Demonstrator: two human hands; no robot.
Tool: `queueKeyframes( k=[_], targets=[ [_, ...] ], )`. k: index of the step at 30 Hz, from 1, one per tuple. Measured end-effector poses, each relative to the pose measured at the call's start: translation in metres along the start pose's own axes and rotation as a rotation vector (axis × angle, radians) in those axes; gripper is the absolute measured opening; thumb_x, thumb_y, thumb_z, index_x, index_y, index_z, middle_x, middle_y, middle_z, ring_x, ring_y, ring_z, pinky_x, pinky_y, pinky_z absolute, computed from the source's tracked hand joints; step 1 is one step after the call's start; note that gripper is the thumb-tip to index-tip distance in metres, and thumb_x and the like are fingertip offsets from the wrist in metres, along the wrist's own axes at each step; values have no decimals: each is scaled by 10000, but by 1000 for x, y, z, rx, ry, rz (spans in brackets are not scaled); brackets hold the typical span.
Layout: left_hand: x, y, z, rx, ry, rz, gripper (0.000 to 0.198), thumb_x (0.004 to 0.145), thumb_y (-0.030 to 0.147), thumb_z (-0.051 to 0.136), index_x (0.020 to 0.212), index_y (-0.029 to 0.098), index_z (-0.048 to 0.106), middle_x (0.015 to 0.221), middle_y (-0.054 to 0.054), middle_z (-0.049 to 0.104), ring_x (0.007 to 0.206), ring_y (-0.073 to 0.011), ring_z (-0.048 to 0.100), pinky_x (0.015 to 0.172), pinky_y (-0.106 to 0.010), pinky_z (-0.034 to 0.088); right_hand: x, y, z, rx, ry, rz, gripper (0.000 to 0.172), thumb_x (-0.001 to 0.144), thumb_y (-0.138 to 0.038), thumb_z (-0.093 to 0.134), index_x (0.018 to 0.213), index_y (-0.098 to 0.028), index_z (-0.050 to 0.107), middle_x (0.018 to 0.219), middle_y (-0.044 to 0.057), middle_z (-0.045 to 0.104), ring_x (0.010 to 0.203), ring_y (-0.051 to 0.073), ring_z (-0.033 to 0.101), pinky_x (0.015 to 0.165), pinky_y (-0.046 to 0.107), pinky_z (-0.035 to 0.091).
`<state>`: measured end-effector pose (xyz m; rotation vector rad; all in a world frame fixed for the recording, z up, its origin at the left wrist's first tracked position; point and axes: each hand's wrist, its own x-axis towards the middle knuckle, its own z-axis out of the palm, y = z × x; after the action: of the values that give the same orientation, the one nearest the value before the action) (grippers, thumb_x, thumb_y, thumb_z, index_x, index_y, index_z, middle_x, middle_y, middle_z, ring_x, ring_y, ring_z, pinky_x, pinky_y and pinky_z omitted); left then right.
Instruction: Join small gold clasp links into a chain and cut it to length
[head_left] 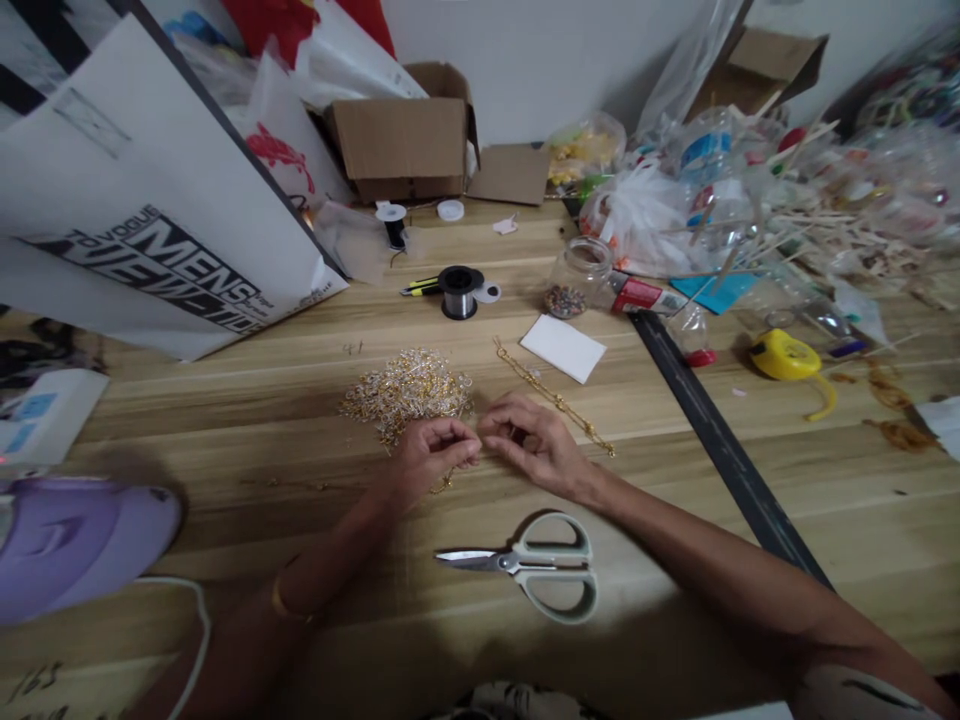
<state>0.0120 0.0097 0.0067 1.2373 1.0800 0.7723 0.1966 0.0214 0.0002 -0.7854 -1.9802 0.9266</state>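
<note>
My left hand [439, 450] is closed in a pinch, and a short piece of thin gold chain [444, 484] shows just below its fingers. Its fingertips almost meet those of my right hand [538, 445], which is curled with thumb and forefinger close together; anything between them is too small to make out. Right behind my left hand lies a heap of small gold and clear-white pieces [412, 388]. A second gold chain [555, 398] with bead-like clusters stretches diagonally behind my right hand. Nearer to me, scissors [517, 565] with pale handles lie with blades pointing left.
Behind the heap stand a wire spool [458, 292], a white card [563, 348] and a jar of beads [576, 278]. A yellow tape measure [785, 355] lies right, beyond a black strip [720, 440]. A large paper bag [150, 190] and purple appliance [82, 545] stand left.
</note>
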Motion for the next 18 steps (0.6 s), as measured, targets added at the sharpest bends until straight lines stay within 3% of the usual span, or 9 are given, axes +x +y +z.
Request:
queueKeyframes(
  k=[18],
  targets=[
    [-1,-3,1,151,81,70,144,686,269,635,666,127,618,607,3,593,561,-92,498,537,-195,378,-3,3,1,-50,-46,13,113,896,-223,484,824,-164,547,792,47,542,757,155,513,681,282,423]
  ],
)
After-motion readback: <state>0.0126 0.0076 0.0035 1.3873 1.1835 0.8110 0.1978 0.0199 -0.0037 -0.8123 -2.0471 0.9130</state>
